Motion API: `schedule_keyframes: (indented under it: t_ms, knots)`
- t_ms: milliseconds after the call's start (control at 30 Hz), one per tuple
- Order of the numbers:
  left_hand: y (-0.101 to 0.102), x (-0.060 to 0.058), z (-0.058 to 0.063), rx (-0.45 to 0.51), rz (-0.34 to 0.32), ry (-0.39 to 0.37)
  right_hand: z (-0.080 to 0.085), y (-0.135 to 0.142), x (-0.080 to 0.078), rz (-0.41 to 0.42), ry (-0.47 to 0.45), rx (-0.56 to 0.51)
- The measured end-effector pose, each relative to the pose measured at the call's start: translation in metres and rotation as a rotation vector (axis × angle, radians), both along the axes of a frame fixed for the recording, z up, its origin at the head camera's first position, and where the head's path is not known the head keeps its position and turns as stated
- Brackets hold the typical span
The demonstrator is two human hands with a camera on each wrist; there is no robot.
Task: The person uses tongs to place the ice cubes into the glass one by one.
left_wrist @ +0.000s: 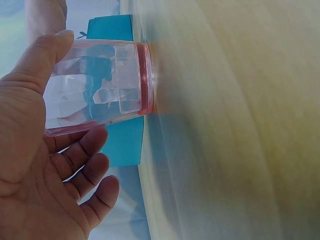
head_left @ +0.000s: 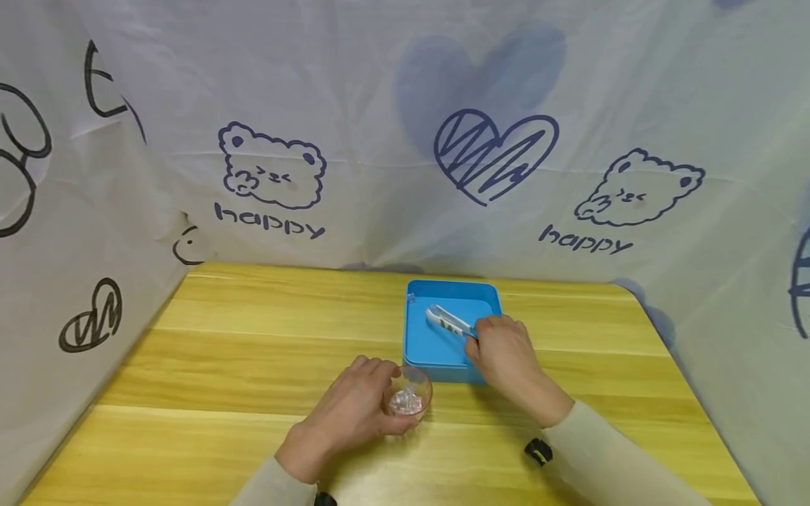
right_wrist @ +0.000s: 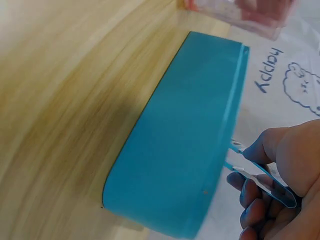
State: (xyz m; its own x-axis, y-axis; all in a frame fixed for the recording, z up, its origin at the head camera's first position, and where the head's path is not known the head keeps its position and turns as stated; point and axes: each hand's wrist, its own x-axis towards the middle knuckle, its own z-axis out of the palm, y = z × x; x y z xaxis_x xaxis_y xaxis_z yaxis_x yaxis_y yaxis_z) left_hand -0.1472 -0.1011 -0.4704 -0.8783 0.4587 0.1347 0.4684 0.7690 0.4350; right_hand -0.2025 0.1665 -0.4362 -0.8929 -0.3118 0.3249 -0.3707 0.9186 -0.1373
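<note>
My left hand [head_left: 354, 404] grips a clear cup [left_wrist: 75, 90] with a pinkish rim and base, thumb on one side and fingers on the other. Several clear ice-like pieces [head_left: 406, 400] lie inside it. The cup stands on the table against or close to the near left corner of a blue box [head_left: 443, 372]. Over the box's right side, my right hand [head_left: 506, 351] holds small blue and white tongs [head_left: 446, 320] by their bent end, their tips pointing left into the box. One small clear piece [head_left: 411, 298] sits in the box's far left corner.
The wood-grain table [head_left: 272, 330] runs back to a white cloth [head_left: 373, 154] with drawn bears and hearts. More cloth hangs at the left and right sides. A black wrist strap [head_left: 538, 452] shows near the right sleeve.
</note>
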Motion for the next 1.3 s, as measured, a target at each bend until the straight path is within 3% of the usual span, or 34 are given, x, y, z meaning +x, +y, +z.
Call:
schedule_keyframes:
  t_ms: [200,467,733,1000,1300]
  knots:
    - [0.001,0.0,0.002,-0.023,-0.001,0.023,0.015,0.009,0.023,0.033,0.01,-0.047]
    - [0.003,0.001,0.008,-0.096,-0.006,0.125,0.036,0.02,0.061,0.105,-0.005,-0.096]
    - [0.003,0.002,0.011,-0.105,-0.011,0.156,0.041,0.03,0.094,0.179,0.042,-0.075]
    - [0.003,0.003,0.01,-0.104,-0.014,0.15,0.028,0.031,0.105,0.316,0.138,-0.096]
    - [0.003,0.002,0.009,-0.097,-0.011,0.16,0.025,0.029,0.108,0.309,0.105,-0.104]
